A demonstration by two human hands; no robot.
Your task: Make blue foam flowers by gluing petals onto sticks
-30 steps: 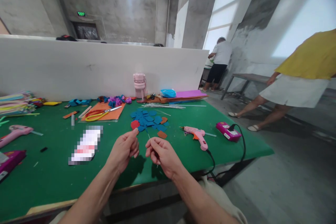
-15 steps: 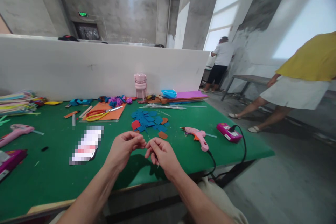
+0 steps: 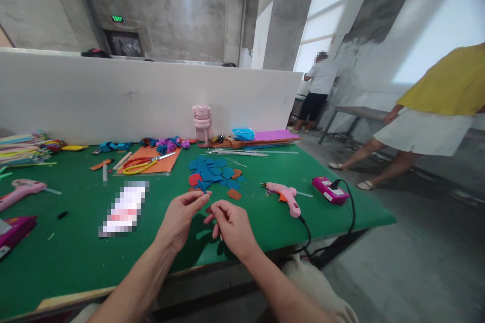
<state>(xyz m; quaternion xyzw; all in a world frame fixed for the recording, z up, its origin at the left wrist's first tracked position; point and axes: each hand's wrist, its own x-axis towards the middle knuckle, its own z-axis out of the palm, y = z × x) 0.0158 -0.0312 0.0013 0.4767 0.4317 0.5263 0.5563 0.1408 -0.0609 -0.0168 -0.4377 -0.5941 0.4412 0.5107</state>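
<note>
Over the table's front part, my left hand (image 3: 182, 218) is closed in a pinch on a small blue felt-like piece (image 3: 203, 187) that sticks up past the fingertips. Close beside it, my right hand (image 3: 232, 224) pinches a thin wire (image 3: 210, 202), which runs up toward the blue piece. Whether the two are joined is hidden by my fingers. Just beyond my hands lies a loose pile of blue cut pieces (image 3: 216, 171), with a red piece (image 3: 195, 179) and a few brown pieces (image 3: 234, 194) among them.
A pink glue gun (image 3: 286, 194) lies to the right, near a magenta power box (image 3: 329, 190) with a black cord. On the left are a phone (image 3: 127, 207) and scissors (image 3: 146, 164). Thin wires (image 3: 238, 152) and a pink bottle (image 3: 202, 123) stand farther back. Two people are at the right.
The blue piece now shows at my left fingertips, where earlier only the wire's tip stood up. My left fingers have closed in around it; my right hand has barely moved.
</note>
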